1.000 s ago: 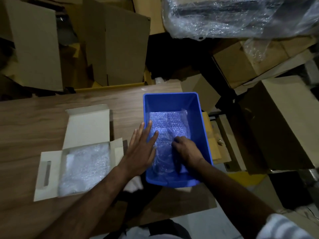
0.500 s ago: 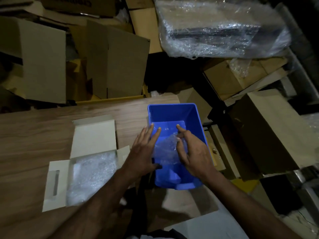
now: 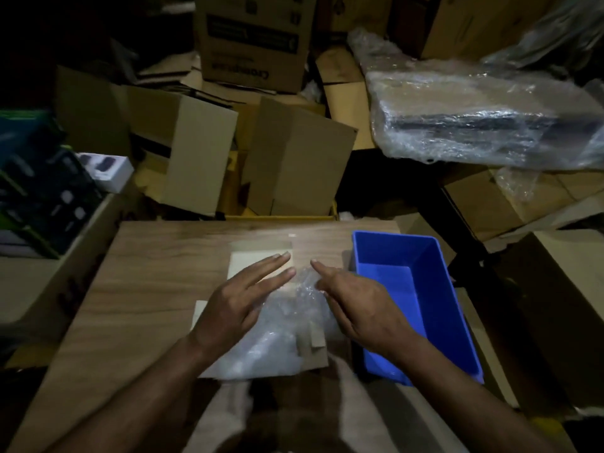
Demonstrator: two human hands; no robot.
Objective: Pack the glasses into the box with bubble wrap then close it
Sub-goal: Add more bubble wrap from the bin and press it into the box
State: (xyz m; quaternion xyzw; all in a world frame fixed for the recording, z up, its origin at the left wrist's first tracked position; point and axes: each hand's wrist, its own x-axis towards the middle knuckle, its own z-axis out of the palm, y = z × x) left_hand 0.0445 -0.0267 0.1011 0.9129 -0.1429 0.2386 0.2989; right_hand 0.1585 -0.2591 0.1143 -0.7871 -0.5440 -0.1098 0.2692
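Box [image 3: 258, 266] open on my worktop, white card, far flap laid flat, side flaps out. Bubble wrap [image 3: 277, 335] fills it, clear and crumpled, bulging above the rim, a bundle at its far right end. Glasses themselves not discernible through the wrap, frame blurred.

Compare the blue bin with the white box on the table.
The blue bin is deep, rigid plastic; the white box is shallow cardboard with its flaps spread flat. The blue bin looks empty, while bubble wrap fills the white box under both hands. Both sit open on the wooden table.
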